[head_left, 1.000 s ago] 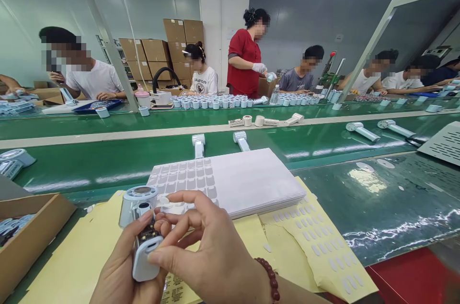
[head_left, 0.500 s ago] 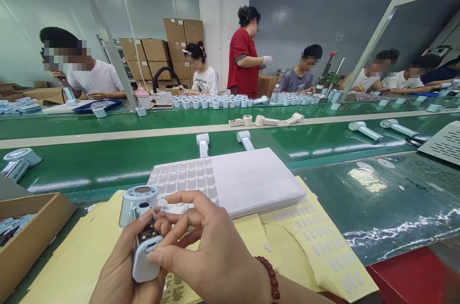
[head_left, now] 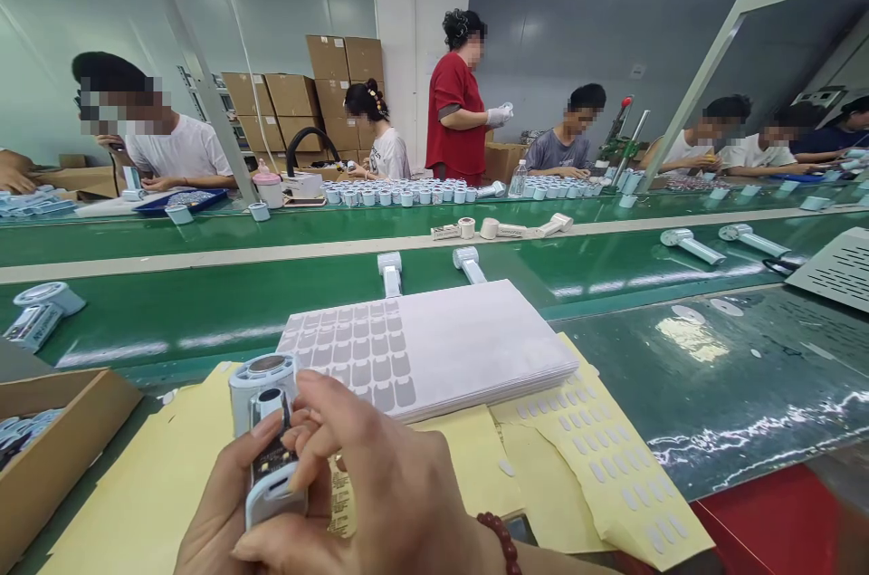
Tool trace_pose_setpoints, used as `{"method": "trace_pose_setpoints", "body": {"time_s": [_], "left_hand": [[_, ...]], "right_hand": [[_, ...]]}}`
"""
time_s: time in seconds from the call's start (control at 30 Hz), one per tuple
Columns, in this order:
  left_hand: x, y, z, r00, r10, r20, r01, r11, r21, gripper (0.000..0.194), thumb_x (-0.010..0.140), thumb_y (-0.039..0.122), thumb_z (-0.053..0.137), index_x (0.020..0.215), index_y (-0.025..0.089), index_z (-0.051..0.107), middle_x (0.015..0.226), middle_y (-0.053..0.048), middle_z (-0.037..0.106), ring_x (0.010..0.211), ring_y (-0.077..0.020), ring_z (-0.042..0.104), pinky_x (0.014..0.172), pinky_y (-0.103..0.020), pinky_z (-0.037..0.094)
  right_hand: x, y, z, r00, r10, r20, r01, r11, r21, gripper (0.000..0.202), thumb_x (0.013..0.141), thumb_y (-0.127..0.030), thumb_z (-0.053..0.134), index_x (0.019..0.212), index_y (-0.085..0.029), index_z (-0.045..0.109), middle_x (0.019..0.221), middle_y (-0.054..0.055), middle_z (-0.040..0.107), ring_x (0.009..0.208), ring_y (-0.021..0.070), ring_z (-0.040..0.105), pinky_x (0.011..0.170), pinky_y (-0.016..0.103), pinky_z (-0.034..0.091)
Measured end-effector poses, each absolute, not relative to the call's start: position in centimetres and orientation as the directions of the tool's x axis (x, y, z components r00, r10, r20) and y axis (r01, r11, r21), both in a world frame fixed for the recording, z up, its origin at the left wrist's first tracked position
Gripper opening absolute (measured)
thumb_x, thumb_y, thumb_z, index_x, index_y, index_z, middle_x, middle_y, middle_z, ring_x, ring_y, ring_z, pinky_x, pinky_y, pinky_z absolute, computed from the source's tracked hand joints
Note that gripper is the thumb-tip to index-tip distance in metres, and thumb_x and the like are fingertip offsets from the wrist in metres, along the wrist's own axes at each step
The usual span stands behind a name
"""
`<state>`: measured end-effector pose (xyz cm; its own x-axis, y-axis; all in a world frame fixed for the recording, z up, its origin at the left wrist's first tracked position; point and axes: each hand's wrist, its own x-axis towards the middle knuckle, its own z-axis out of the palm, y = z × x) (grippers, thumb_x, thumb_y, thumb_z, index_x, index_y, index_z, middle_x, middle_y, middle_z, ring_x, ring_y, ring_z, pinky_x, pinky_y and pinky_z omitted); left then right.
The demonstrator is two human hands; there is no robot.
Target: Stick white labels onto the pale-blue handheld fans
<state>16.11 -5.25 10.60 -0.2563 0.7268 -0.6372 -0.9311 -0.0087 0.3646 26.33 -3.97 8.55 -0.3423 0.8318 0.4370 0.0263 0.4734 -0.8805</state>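
A light-blue handheld fan (head_left: 263, 376), its round head pointing away and its handle toward me, is held low at the left of centre. Dark circuitry shows along the opened handle. My left hand (head_left: 221, 493) is wrapped round the handle, thumb on its side. My right hand (head_left: 386, 475), with a red bead bracelet at the wrist, has its bent fingers pressed on the handle's right side; some fingertips are hidden. Just beyond lies a thick white stack of sheets (head_left: 482, 344) with grey sticker shapes on its left part.
Yellow sheets (head_left: 549, 475) with small stickers lie under the stack. A cardboard box (head_left: 88, 430) of parts stands at the left. Beyond, a green conveyor (head_left: 204, 303) carries several fans. Several people work across it, one standing in a red top (head_left: 458, 113).
My right hand has shifted left and closer in over the handle, uncovering more grey stickers. Fans on the conveyor have moved slightly right. The standing person's gloved hands have come together.
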Motion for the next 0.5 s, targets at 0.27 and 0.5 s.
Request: {"method": "trace_pose_setpoints", "body": {"time_s": [0.27,0.5], "left_hand": [[15.8,-6.1,10.4,-0.191,0.754,-0.628,-0.956,0.004,0.295,0.035,0.094,0.013,0.040,0.116,0.002,0.065,0.065,-0.007,0.059,0.044,-0.0110,0.062,0.048,-0.015,0.055],[14.5,-6.0,9.1,-0.238,0.763,-0.601,-0.907,0.047,0.418,0.022,0.094,0.016,0.054,0.106,0.010,0.071,0.084,-0.011,0.070,0.056,-0.0111,0.069,0.058,-0.017,0.058]], "right_hand": [[27.8,-3.5,9.9,-0.545,0.837,0.051,-0.138,-0.030,-0.990,0.113,0.064,-0.051,0.094,0.155,-0.027,0.030,0.124,0.007,0.063,0.101,0.0216,0.068,0.099,0.038,0.057],[27.2,-3.6,6.4,-0.350,0.719,0.601,-0.084,0.615,-0.784,0.096,0.076,-0.048,0.088,0.153,-0.024,0.037,0.157,0.011,0.038,0.144,0.0294,0.038,0.120,0.043,0.038]]}}
